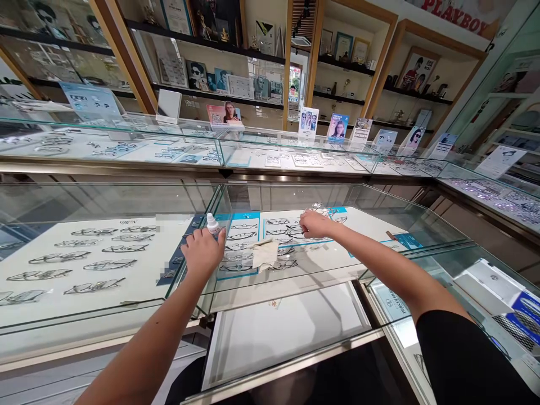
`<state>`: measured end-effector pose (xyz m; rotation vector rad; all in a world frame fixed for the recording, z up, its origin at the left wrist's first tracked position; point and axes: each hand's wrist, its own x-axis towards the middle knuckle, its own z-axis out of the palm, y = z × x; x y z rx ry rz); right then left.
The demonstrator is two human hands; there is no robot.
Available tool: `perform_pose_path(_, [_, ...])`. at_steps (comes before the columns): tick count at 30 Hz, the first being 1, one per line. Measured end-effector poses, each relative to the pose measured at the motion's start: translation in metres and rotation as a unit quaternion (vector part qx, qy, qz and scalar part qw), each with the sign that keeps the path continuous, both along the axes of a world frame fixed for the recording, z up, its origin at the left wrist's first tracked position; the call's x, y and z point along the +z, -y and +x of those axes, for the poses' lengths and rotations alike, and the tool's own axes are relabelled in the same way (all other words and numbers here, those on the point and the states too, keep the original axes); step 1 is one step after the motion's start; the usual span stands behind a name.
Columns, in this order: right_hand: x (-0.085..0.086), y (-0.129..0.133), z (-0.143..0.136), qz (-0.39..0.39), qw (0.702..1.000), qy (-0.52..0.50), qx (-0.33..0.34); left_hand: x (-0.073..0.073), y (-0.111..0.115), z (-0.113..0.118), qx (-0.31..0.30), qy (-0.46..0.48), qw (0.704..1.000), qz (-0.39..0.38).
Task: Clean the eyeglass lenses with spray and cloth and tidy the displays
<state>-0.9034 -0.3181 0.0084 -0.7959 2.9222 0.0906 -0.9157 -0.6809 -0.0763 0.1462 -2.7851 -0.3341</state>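
Observation:
My left hand point(201, 250) is closed around a small white bottle point(213, 225) with a pointed cap, above the joint between two glass display cases. Over the middle case, my right hand point(315, 224) has its fingers curled in a pinch at a pair of dark-framed eyeglasses point(294, 230); the exact grip is hidden. Between the two hands a crumpled cream cloth point(265, 254) lies on the glass top. Rows of eyeglasses point(242, 247) show through the glass around it. More eyeglasses point(324, 210) sit just beyond my right hand.
An open white drawer point(291, 329) juts out below the middle case. More eyeglasses point(95, 287) fill the left case. At the right, a case holds a blue-and-white box point(523, 315). A second glass counter point(270, 135) with standing cards runs across the back, before wall shelves.

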Motion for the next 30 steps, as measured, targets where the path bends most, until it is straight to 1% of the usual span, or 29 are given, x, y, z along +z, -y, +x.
perform_pose_path(5, [-0.017, 0.005, -0.012, 0.006, 1.000, -0.006, 0.000, 0.003, -0.001, 0.001, 0.005, 0.011, 1.000, 0.001])
perform_pose_path(8, [-0.026, 0.006, -0.015, 0.006, 1.000, -0.008, -0.001, 0.002, -0.001, 0.000, 0.006, 0.012, 1.000, 0.006])
perform_pose_path(10, [-0.029, 0.005, -0.014, 0.005, 1.000, -0.008, -0.001, 0.001, 0.000, -0.001, 0.004, 0.011, 1.000, 0.008])
perform_pose_path(12, [-0.028, 0.001, -0.012, 0.001, 1.000, -0.009, 0.000, 0.000, 0.000, -0.001, 0.001, 0.009, 1.000, 0.007])
perform_pose_path(14, [-0.022, -0.008, -0.011, -0.006, 1.000, -0.015, -0.001, -0.001, 0.000, -0.002, 0.000, 0.009, 1.000, 0.007])
perform_pose_path(16, [-0.015, -0.021, -0.013, -0.015, 0.999, -0.034, -0.012, -0.002, 0.000, -0.003, 0.001, 0.009, 1.000, 0.006])
perform_pose_path(18, [-0.010, -0.039, -0.017, -0.012, 0.996, -0.085, -0.014, -0.003, 0.000, -0.004, 0.004, 0.009, 1.000, 0.007])
perform_pose_path(19, [-0.010, -0.047, -0.019, 0.001, 0.993, -0.115, -0.001, -0.004, 0.000, -0.004, 0.006, 0.008, 1.000, 0.008])
perform_pose_path(21, [-0.016, -0.062, -0.025, 0.046, 0.986, -0.151, 0.048, -0.005, 0.001, -0.005, 0.009, 0.008, 1.000, 0.012])
perform_pose_path(24, [-0.033, -0.075, -0.034, 0.114, 0.978, -0.131, 0.115, -0.006, 0.002, -0.006, 0.008, 0.012, 1.000, 0.014])
perform_pose_path(27, [-0.047, -0.075, -0.043, 0.140, 0.974, -0.114, 0.137, -0.006, 0.003, -0.007, 0.004, 0.009, 1.000, 0.010])
perform_pose_path(30, [-0.053, -0.072, -0.052, 0.140, 0.974, -0.111, 0.136, -0.007, 0.003, -0.006, 0.001, 0.002, 1.000, 0.009])
